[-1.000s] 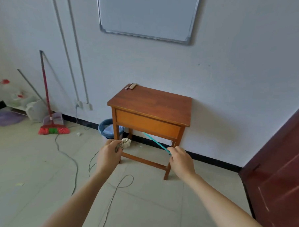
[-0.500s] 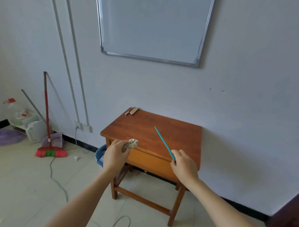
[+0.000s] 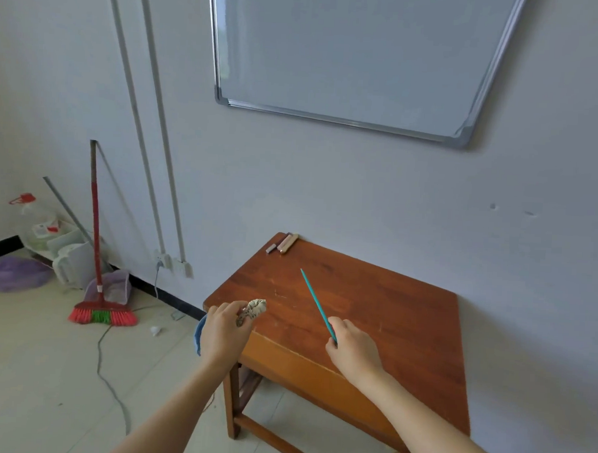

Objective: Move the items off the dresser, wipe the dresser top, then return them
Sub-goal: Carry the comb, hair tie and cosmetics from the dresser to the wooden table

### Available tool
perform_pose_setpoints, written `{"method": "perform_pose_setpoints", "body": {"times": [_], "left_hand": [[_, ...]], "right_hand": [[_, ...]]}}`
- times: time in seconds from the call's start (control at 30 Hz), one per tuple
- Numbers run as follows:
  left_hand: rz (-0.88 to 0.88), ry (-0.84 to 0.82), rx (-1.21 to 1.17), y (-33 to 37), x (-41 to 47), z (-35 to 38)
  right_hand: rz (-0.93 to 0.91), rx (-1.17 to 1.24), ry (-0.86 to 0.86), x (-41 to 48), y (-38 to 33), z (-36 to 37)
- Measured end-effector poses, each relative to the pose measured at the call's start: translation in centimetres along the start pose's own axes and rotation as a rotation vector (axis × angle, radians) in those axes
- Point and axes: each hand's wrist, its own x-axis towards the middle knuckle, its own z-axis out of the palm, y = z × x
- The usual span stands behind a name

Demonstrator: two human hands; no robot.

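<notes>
A small brown wooden dresser (image 3: 383, 308) stands against the white wall. Two small stick-like items (image 3: 283, 243) lie at its back left corner. My left hand (image 3: 222, 329) is over the front left corner and holds a patterned fabric scrunchie (image 3: 254, 310). My right hand (image 3: 352, 345) is above the front edge, gripping a thin teal stick (image 3: 316, 304) that points up and to the back left over the top.
A whiteboard (image 3: 353, 50) hangs above the dresser. A red broom (image 3: 98, 286) and dustpan lean on the wall at left, with a purple basin (image 3: 13, 273) and bottles beyond. A cable (image 3: 112, 382) trails on the tiled floor. A blue bin (image 3: 198, 335) peeks from under the dresser.
I have walked up to the dresser; it now looms larger and closer. Both hands, still holding the scrunchie and the teal stick, have come over its front edge.
</notes>
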Motion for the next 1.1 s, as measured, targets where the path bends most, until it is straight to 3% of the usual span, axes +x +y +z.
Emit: {"method": "perform_pose_setpoints", "body": {"times": [0.3, 0.43, 0.77, 1.1], "left_hand": [[0.051, -0.120, -0.043, -2.7, 14.9, 1.5], [0.028, -0.213, -0.034, -3.7, 17.3, 4.6], [-0.084, -0.433, 0.168, -3.2, 19.6, 13.2], [-0.071, -0.397, 0.233, -0.3, 24.1, 19.3]], "right_hand": [[0.258, -0.014, -0.066, 12.1, -2.4, 2.0], [0.360, 0.023, -0.161, 13.7, -2.2, 3.7], [0.407, 0.102, -0.269, 18.8, 2.5, 4.6], [0.433, 0.187, -0.281, 22.7, 6.3, 5.5]]}}
